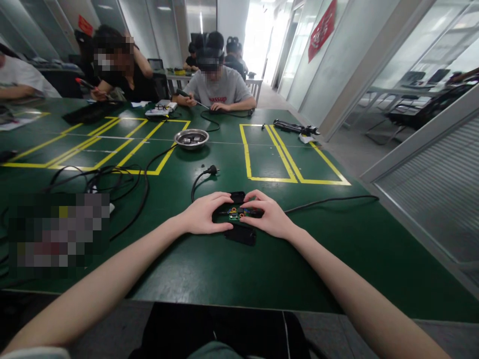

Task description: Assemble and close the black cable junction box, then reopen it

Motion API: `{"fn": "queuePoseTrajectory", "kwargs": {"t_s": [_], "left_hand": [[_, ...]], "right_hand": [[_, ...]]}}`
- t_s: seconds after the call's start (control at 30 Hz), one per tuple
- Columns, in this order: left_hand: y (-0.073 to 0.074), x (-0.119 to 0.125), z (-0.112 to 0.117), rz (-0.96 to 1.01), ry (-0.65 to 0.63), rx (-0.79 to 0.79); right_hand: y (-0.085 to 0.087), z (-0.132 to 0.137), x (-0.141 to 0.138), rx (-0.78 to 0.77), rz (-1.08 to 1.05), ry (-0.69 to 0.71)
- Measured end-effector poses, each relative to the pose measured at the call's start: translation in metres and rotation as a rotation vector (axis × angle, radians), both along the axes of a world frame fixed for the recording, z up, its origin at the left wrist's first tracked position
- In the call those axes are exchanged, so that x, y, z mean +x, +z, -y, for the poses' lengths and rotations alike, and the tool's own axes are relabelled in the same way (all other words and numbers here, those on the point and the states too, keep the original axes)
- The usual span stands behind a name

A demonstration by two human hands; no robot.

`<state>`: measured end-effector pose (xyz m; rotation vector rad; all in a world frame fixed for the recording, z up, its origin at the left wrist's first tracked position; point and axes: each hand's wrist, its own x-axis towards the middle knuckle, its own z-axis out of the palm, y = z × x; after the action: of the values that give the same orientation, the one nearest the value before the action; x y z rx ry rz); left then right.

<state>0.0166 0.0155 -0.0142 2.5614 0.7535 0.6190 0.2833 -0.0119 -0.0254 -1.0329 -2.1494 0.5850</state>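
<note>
- Head view: a small circuit board [234, 215] lies on the green table [179, 279], between the two hands.
- The left hand [207, 213] curves around the board's left end, thumb and fingers spread wide, with no firm hold showing.
- The right hand [270, 215] has thumb and fingertips at the board's right side; whether they pinch it, I cannot tell.
- One black cover [237, 196] lies beyond the board, another black cover [242, 235] nearer the person.

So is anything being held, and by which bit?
The right hand seems to pinch the circuit board near its right end; whether the left hand holds anything is unclear.
</note>
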Motion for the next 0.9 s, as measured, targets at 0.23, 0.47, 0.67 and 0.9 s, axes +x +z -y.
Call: {"fn": "queuePoseTrajectory", "kwargs": {"t_s": [0.23, 0.47, 0.67, 0.9], "left_hand": [[0.004, 0.005, 0.008, -0.002, 0.029, 0.013], [0.011, 0.007, 0.014, 0.034, 0.054, 0.054], [0.005, 0.003, 0.010, 0.018, 0.132, -0.007], [0.001, 0.002, 0.006, -0.050, 0.134, -0.030]], "right_hand": [[-0.001, 0.002, -0.003, 0.000, 0.046, 0.001], [0.002, 0.006, -0.006, -0.007, 0.103, -0.009], [0.006, 0.008, -0.005, -0.026, 0.102, 0.021], [0.008, 0.007, -0.001, -0.058, 0.126, 0.042]]}}
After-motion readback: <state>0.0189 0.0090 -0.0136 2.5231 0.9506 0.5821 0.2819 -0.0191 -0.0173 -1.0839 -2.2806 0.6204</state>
